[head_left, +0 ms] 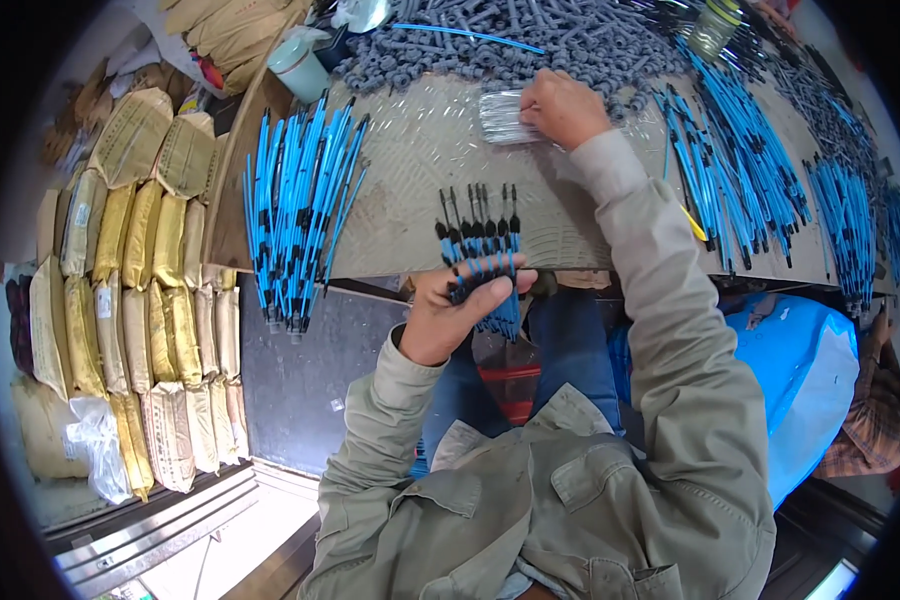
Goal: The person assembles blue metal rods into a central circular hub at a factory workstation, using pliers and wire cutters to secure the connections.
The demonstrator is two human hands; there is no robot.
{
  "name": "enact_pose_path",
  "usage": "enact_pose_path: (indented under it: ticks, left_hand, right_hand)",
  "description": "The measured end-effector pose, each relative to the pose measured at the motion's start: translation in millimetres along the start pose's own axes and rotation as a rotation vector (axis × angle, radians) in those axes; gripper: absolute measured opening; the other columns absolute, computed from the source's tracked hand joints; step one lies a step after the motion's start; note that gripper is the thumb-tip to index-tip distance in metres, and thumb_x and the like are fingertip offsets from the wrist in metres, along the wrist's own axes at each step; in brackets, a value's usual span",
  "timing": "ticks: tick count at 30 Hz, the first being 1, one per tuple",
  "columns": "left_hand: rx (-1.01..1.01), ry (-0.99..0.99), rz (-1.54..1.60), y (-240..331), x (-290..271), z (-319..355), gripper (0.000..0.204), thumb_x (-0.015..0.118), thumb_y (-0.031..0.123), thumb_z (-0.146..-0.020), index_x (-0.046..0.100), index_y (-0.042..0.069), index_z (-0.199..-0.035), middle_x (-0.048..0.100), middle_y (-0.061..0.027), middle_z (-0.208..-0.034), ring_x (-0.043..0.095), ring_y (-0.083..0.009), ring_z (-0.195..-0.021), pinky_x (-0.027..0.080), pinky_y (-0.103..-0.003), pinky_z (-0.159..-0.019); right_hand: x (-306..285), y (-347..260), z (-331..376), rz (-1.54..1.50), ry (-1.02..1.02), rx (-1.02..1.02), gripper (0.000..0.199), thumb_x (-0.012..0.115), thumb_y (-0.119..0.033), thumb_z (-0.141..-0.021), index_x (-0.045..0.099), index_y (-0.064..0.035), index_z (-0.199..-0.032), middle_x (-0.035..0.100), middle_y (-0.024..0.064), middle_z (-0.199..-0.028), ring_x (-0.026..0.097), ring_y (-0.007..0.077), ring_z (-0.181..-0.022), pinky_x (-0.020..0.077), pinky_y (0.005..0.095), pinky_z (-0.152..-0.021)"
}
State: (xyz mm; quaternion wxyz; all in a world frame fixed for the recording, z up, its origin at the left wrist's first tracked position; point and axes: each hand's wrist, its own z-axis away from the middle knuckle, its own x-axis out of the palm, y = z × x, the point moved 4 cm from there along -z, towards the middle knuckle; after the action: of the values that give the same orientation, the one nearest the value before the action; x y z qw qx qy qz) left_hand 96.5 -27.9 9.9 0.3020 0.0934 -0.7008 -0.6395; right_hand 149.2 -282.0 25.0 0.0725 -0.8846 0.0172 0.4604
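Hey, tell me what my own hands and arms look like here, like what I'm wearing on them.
Your left hand and right hand show no gloves. The left sleeve and right sleeve are long, loose, wrinkled grey-green fabric, reaching about the wrists. The right one looks paler toward its cuff.

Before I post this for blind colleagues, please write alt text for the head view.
A person's left hand holds blue-and-black rods; the right hand is at thin silvery pieces on a workbench. Grey parts lie heaped beyond, with more blue rods on both sides.
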Motion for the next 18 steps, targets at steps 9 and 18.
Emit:
enact_pose_path:
  ticks: [9, 18]
  left_hand:
    - [-0.024, -0.027, -0.028, -5, -10, 2, 0.039, 0.058, 0.021, -0.089, 0.054, -0.007, -0.115, 0.064, -0.0225, -0.098, 0.065, -0.0281, -0.090, 0.053, -0.039, -0.081]
    - [-0.012, 0.006, -0.010, -4, -10, 4, 0.037, 0.057, 0.019, -0.089, 0.055, -0.007, -0.115, 0.064, -0.0187, -0.102, 0.063, -0.0248, -0.094, 0.050, -0.036, -0.085]
  right_hand:
    - [2, 8, -2, -0.088, -0.058, 0.056, 0.007, 0.060, -0.016, -0.080, 0.060, -0.0129, -0.086, 0.057, 0.0046, -0.087, 0.060, 0.0261, -0.081, 0.0471, 0.0380, -0.069]
    - [-108, -92, 97, -1.117, -0.091, 0.160, 0.010, 0.053, -0.004, -0.087, 0.054, 0.0011, -0.096, 0.058, 0.0059, -0.092, 0.058, 0.0077, -0.067, 0.0449, 0.0217, -0.057]
